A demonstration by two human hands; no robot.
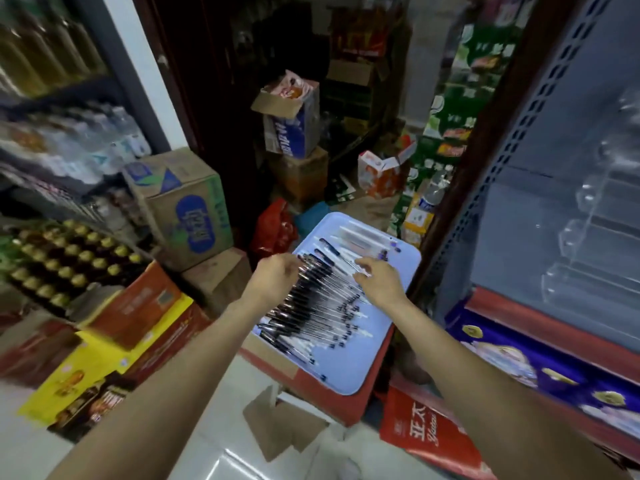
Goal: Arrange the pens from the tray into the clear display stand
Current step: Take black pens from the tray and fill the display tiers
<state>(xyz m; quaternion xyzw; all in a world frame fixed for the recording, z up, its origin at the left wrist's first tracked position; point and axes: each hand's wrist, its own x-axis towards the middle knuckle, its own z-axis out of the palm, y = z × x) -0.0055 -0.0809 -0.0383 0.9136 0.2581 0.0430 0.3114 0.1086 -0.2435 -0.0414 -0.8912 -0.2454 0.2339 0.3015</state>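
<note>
A pale blue tray [360, 372] rests on a red carton in the middle of the view. Several clear pens with black caps [322, 306] lie side by side across it, with a few more pens [360, 239] at its far end. My left hand [273, 278] curls over the capped ends at the row's left side, fingers touching the pens. My right hand [379, 280] reaches over the row's right side with fingers bent onto a pen's tip. The clear display stand [595, 233] sits on the shelf at the right, its stepped tiers showing no pens.
A red carton [311, 386] holds the tray up. Cardboard boxes [183, 206] stack to the left and behind. Shelves of bottles [69, 258] line the left side. A grey shelf unit [540, 188] with blue packets [519, 362] stands on the right. Torn cardboard [277, 427] lies on the floor.
</note>
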